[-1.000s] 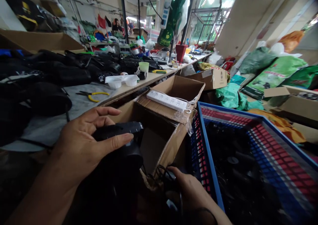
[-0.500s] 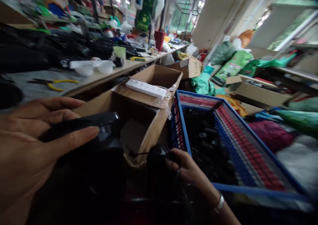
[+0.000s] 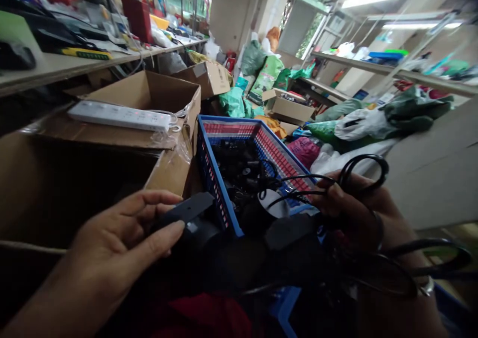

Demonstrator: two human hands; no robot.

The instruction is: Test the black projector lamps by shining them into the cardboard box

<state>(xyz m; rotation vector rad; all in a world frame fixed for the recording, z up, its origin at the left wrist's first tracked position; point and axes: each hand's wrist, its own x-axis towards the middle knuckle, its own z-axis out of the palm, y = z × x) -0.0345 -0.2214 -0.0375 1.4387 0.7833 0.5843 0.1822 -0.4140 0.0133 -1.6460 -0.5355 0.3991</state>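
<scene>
**Two hands, one black device each, over the blue crate**

Two bare hands in view, both loaded. Left hand (image 3: 112,251) at 8 o'clock: fingers curled around a black device (image 3: 190,221), thumb along its near side, flat black top poking out past the fingertips. Grip closed on it, not tight. The device sits just at the near left corner of the blue crate (image 3: 214,178).

Right hand (image 3: 358,213) at 4 o'clock: closed around a looped black cable (image 3: 364,171), loops standing up above the knuckles and trailing down past the wrist. Cable runs left to a second black device (image 3: 274,211) with a pale round face, hanging over the crate's near edge at 6 o'clock. Whether the fingers also touch that device: cannot tell, too dark.

Crate holds a dark pile of similar parts and cords. At 10 o'clock, an open cardboard box (image 3: 149,96) with a white power strip (image 3: 119,116) lying across its flap. Workbench (image 3: 56,66) at 11 o'clock, bags and cartons at 1 o'clock.
</scene>
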